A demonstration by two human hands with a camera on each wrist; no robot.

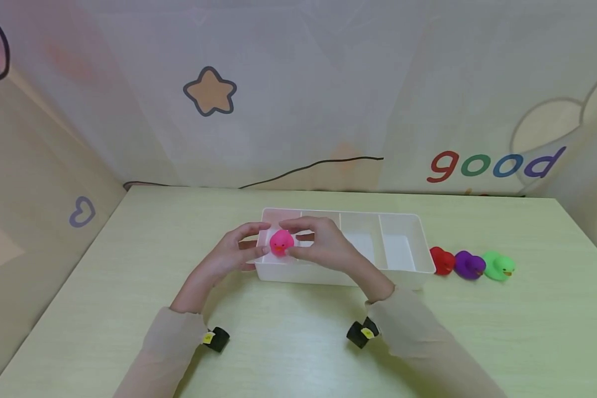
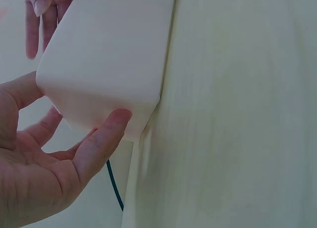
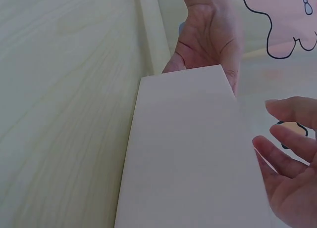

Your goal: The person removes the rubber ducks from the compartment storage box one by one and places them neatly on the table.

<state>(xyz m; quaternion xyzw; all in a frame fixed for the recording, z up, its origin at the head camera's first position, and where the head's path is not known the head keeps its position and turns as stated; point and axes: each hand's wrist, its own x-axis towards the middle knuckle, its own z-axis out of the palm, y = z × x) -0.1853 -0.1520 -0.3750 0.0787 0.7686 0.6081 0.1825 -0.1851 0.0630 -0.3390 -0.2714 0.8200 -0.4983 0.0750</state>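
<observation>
A pink rubber duck [image 1: 281, 242] sits in the leftmost compartment of a white divided box [image 1: 328, 276], its orange beak toward me. My left hand [image 1: 235, 247] cups the left end of the box. In the left wrist view its thumb [image 2: 116, 120] presses on the end wall, while the other fingers reach round the far side. Over the compartments hovers my right hand [image 1: 323, 243], thumb tip close by the duck. The right wrist view shows the right hand's fingers [image 3: 290, 146] apart and loosely bent above the rim, holding nothing. The box wall hides the duck from both wrist views.
Off the right end of the box, a red duck [image 1: 443, 261], a purple duck [image 1: 470, 265] and a green duck [image 1: 499, 266] stand in a row on the pale wood table [image 1: 288, 342]. A printed cloth [image 1: 298, 99] hangs behind the table.
</observation>
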